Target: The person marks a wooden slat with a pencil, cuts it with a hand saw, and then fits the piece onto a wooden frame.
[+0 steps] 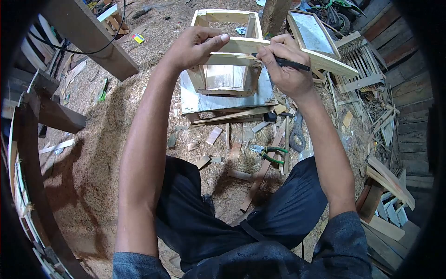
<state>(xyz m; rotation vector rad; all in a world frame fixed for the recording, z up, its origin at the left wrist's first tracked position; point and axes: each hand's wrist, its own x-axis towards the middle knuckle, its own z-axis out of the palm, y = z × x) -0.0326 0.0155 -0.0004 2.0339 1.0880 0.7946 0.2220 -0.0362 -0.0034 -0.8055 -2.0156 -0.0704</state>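
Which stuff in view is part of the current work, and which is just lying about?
In the work:
- wooden slat, steadied by the left hand
- black pen, in the right hand
- wooden frame, just below the slat

Lying about, as far as I can judge:
- green-handled pliers
- wood offcuts
- long wooden strip

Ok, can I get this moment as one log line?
Left hand: on wooden strip | Right hand: black pen, tip near strip | Beneath: wooden frame

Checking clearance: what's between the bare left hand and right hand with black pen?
A long, pale wooden slat spans from left hand to right hand, head view.
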